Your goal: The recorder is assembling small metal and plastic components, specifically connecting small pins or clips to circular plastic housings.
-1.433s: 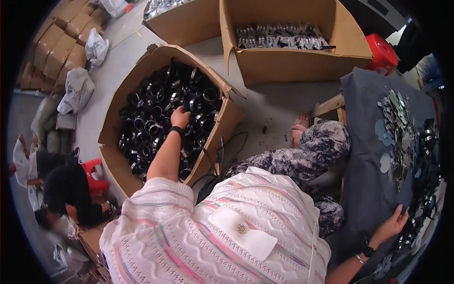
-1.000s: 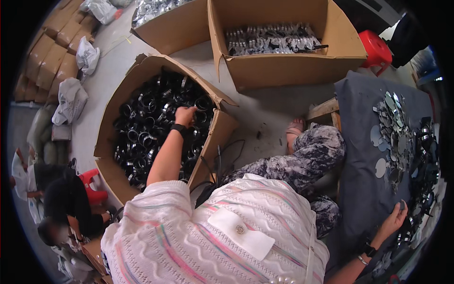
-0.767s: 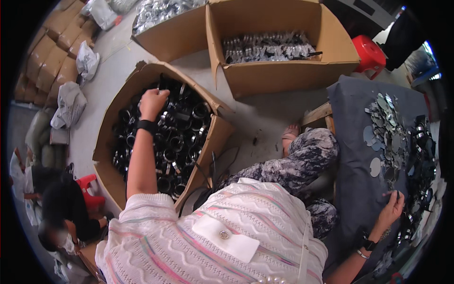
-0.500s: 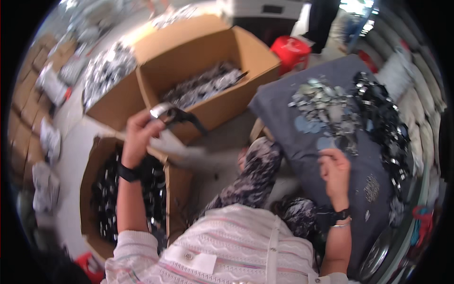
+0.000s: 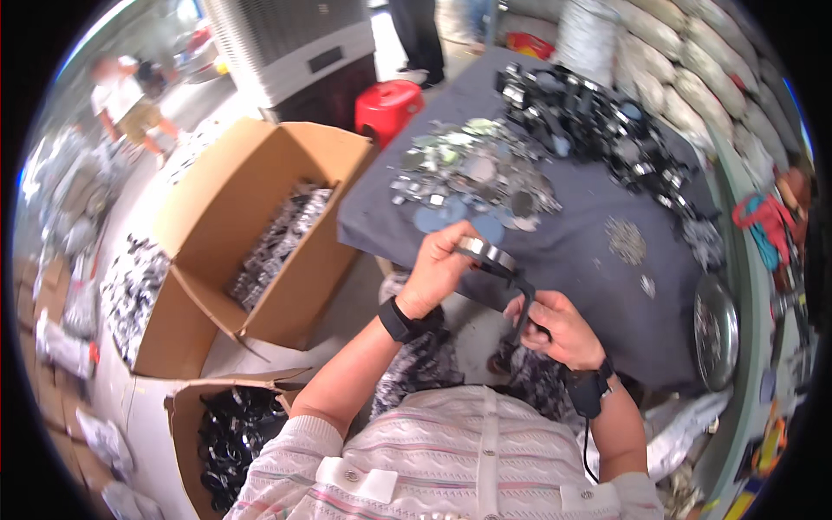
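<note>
My left hand [image 5: 439, 270] pinches the silvery, curved end of a black part with a bent arm [image 5: 489, 256]; its exact kind I cannot make out. The fingers of my right hand [image 5: 559, 331] close round the lower black arm of the same part. Both hands are in front of my chest, over the near edge of a table with a grey cloth [image 5: 572, 251]. Just beyond them lies a heap of flat metal and bluish discs [image 5: 477, 169]. Similar black parts with shiny bands [image 5: 598, 130] are piled along the table's far right side.
A cardboard box of metal pieces [image 5: 282, 234] stands left of the table; a box of black parts [image 5: 238, 442] is nearer. Small bits [image 5: 626, 241] and a round metal dish [image 5: 717, 334] lie right. A red stool [image 5: 387, 108] and a distant person [image 5: 126, 100] appear behind.
My left hand has brought the black part from over the boxes to the table's edge. My right hand has left the discs and taken its lower arm. The view has swung right.
</note>
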